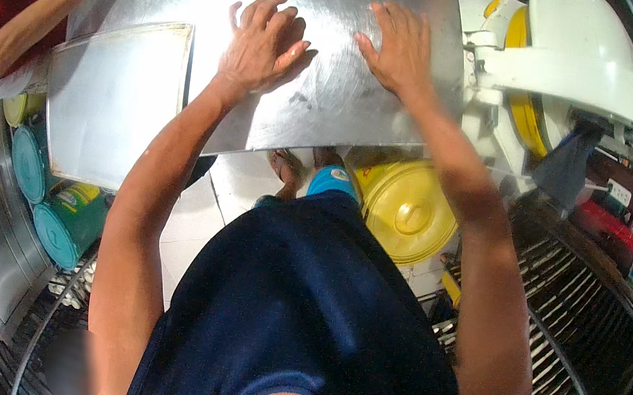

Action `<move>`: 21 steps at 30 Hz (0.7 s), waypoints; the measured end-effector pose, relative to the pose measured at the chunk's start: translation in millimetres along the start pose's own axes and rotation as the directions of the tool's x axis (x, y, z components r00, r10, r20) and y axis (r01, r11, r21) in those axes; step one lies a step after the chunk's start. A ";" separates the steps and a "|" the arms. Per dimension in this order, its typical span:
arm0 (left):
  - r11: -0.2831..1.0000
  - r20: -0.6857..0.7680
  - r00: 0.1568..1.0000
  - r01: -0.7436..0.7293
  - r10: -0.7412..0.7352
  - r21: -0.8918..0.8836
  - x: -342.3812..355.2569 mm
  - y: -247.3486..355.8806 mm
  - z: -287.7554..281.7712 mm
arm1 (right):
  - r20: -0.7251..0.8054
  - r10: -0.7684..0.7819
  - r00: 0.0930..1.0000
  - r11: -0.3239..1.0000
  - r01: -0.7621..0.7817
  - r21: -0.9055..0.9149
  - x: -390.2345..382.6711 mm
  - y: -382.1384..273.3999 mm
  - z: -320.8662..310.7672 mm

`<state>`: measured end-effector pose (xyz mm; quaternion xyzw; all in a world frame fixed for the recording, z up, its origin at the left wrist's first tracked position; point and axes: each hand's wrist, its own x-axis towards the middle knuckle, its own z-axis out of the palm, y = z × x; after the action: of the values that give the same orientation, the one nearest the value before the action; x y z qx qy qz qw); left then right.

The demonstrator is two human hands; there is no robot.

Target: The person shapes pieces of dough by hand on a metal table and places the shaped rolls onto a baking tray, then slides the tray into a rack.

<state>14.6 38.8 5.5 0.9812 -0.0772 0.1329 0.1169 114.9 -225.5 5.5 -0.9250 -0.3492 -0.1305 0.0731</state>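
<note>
Both my hands are over the shiny metal table (322, 122) in front of me. My left hand (259, 46) is left of the middle, its fingers apart and slightly bent, with nothing in them; a dark shadow lies beside it. My right hand (401, 49) is farther right, palm down with fingers spread, and it too holds nothing. Whether each palm rests on the metal or hovers just over it I cannot tell. Nearest to my left forearm is a rectangular pale tray (117, 103) with a browned rim, overlapping the table's left edge.
Another person's arm (29, 40) reaches over the table's far left corner. A white machine with a yellow band (577, 68) stands at the right. Below the table are a yellow lidded bin (410, 214) and teal-lidded containers (60, 232). Wire racks (557, 309) flank me.
</note>
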 end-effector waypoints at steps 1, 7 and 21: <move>0.997 0.059 0.998 0.011 -0.006 -0.081 2.7 -4.0 1.5 | -0.018 -0.005 1.000 1.000 0.005 -0.010 1.8 1.8 -1.5; 0.997 0.086 0.995 -0.040 0.046 -0.070 -10.2 3.9 -1.3 | 0.044 0.027 0.999 0.999 -0.029 0.037 -2.7 0.6 -4.2; 0.970 -0.038 0.974 -0.228 0.225 -0.080 23.3 -30.2 -3.2 | 0.042 0.061 0.997 0.959 -0.070 0.273 7.6 27.2 -3.6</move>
<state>41.6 65.8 8.6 0.9582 -0.1925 0.1559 0.1431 137.8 -241.8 9.9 -0.9191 -0.3342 -0.0630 0.1991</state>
